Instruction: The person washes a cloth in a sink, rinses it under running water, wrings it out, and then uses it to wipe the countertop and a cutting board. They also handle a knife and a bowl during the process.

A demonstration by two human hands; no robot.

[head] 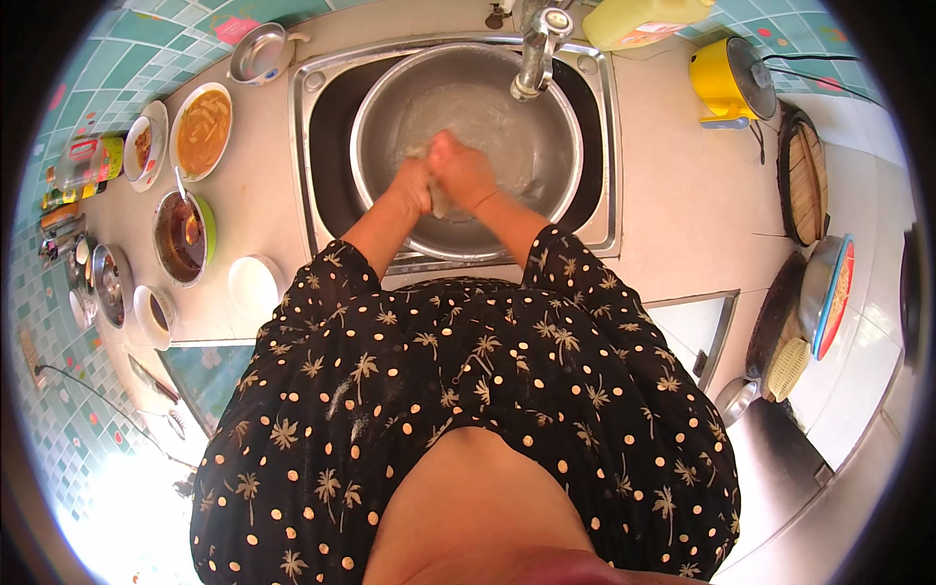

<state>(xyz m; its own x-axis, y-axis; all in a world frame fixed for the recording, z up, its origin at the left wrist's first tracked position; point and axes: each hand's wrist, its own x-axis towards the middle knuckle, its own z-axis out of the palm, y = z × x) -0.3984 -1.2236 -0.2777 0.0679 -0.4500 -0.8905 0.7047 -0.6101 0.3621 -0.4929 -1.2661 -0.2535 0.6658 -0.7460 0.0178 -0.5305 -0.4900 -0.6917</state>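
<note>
A wide stainless steel basin sits in the sink, with cloudy water in its bottom. My left hand and my right hand are together over the basin, both closed around a limp, pale, wet cloth. One end of it hangs down between them. The right hand is motion-blurred, and most of the cloth is hidden in my fists. Above the basin's back right rim is a metal faucet; whether water runs from it is not plain.
Left on the counter stand an oval dish of orange-brown soup, a green-sided bowl with a spoon, a white bowl and a metal pan. At right are a yellow electric pot, a round wooden board and a steel basin.
</note>
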